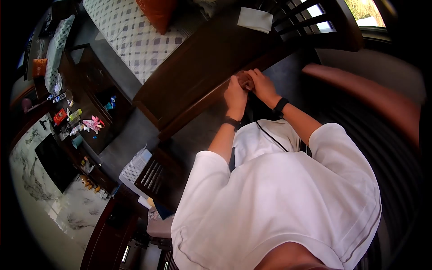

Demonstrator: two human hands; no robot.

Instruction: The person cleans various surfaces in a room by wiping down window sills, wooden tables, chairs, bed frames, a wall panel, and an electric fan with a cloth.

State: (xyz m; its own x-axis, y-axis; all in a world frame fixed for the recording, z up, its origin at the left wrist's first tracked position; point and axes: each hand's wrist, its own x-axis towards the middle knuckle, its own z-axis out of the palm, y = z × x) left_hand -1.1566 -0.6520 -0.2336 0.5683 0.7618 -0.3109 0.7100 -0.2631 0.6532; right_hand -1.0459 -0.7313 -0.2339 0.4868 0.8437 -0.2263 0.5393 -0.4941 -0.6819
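Observation:
Both my hands are close together in front of my body, at the edge of the dark wooden furniture (198, 108). Between them is a small, crumpled brown piece that looks like cloth (246, 81). My left hand (235, 96) pinches its left side, with the fingers closed. The fingers of my right hand (264, 87) are bent over its right side and hide part of it. A dark band is on each wrist. A folded white cloth or paper (255, 20) lies on the wooden surface beyond my hands.
A checked mattress (135, 40) with an orange cushion (157, 13) lies behind the wooden edge. To the left, a low dark table (103, 135) carries several small items. A slatted wooden backrest (310, 22) stands at the upper right, near a reddish-brown padded edge (360, 90).

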